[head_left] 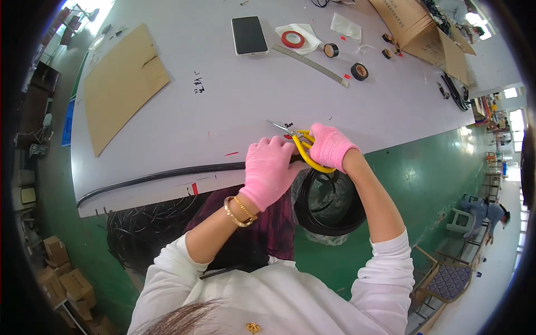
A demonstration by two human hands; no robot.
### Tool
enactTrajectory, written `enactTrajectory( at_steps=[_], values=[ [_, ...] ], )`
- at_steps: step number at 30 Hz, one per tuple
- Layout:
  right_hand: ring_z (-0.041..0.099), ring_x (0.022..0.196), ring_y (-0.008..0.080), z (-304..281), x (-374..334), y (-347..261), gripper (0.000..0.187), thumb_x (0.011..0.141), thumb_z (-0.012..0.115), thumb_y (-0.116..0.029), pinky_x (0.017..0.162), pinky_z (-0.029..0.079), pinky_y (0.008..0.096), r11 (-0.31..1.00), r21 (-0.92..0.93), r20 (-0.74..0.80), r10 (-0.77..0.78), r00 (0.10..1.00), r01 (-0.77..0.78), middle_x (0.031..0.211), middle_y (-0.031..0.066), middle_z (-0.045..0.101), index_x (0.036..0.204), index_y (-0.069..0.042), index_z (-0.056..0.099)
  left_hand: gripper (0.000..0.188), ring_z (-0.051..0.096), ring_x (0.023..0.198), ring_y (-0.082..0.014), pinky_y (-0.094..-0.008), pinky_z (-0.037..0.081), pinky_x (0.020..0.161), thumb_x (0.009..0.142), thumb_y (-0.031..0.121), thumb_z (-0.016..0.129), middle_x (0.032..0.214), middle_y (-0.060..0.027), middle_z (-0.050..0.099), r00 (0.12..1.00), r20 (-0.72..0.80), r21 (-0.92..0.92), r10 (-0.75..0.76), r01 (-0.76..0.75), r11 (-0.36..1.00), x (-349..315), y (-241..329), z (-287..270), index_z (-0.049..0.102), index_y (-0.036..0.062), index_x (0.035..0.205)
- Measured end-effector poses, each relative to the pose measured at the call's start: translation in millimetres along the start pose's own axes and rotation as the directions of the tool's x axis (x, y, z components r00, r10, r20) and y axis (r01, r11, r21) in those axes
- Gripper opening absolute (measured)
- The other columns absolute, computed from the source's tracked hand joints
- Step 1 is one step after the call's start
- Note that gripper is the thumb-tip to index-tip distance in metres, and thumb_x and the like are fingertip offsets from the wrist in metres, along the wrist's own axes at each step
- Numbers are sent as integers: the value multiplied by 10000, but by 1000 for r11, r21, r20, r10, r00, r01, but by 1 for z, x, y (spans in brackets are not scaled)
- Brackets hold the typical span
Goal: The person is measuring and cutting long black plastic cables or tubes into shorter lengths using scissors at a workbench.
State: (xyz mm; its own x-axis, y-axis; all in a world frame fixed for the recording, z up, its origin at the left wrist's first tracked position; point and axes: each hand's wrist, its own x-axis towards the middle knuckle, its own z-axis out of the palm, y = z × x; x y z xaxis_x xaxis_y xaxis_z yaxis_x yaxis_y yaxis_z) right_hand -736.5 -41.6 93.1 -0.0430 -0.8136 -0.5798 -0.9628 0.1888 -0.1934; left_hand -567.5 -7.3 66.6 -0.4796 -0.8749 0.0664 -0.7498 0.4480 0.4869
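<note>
A long black tube or cable bundle [162, 171] curves along the table's front edge and runs under my left hand [272, 172]. That hand, in a pink glove, is closed over the bundle near its right end. Just beside it, my right hand [333, 147], also gloved in pink, grips a yellow-handled cutting or gripping tool [302, 146]. The tool's slim silver tips point to the upper left above the table, slightly apart; I cannot tell whether it is scissors or pliers. My fingers hide the part of the bundle between the hands.
On the pale table [212, 123] lie cardboard [125, 89], a phone [249, 36], a steel ruler [312, 66], red tape [292, 39] and black tape rolls [359, 71]. An open carton [416, 33] stands at the far right. Coiled black cable [304, 204] hangs below the edge. A person [491, 215] is farther right.
</note>
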Motion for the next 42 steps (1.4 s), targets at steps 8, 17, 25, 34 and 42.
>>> enactTrajectory(
  at_steps=[8, 17, 25, 34, 42],
  values=[
    [625, 979, 402, 5, -3, 12, 422, 833, 655, -350, 822, 515, 434, 989, 138, -30, -43, 999, 47, 1015, 252, 649, 1047, 4, 572, 303, 572, 926, -308, -423, 451, 794, 749, 329, 700, 942, -103, 615, 986, 4, 44, -165, 165, 985, 15, 16, 12, 666, 69, 900],
    [625, 819, 345, 41, -33, 33, 254, 803, 670, -53, 734, 508, 364, 807, 439, -411, -210, 887, 395, 851, 167, 636, 971, -18, 482, 194, 585, 905, -274, -404, 448, 792, 774, 303, 650, 912, -73, 626, 985, 115, 155, -131, 112, 981, 16, 13, 7, 678, 134, 864],
    [586, 668, 228, 124, -120, 28, 289, 786, 707, -60, 651, 494, 328, 91, 875, -481, 275, 833, 475, 753, 85, 583, 910, -49, 446, 108, 582, 709, -320, -379, 481, 656, 741, 125, 614, 751, -128, 598, 997, 82, -247, -16, 36, 968, -15, -4, -17, 626, 36, 801],
    [357, 449, 124, 249, -119, -40, 417, 955, 403, -396, 438, 320, 250, -65, 977, -194, 117, 974, 202, 577, 16, 400, 713, -60, 449, 88, 530, 636, -186, -291, 462, 635, 770, 46, 612, 713, -102, 572, 976, 212, -390, -48, 130, 911, -39, 5, -41, 623, 0, 844],
    [318, 415, 142, 229, -114, -50, 480, 955, 342, -399, 402, 291, 257, -851, 435, 267, -191, 945, -295, 493, 23, 341, 601, -81, 406, 87, 517, 638, -146, -279, 460, 631, 775, 35, 608, 702, -83, 569, 979, 194, -421, -61, 139, 896, -43, 5, -48, 624, -9, 847]
  ],
)
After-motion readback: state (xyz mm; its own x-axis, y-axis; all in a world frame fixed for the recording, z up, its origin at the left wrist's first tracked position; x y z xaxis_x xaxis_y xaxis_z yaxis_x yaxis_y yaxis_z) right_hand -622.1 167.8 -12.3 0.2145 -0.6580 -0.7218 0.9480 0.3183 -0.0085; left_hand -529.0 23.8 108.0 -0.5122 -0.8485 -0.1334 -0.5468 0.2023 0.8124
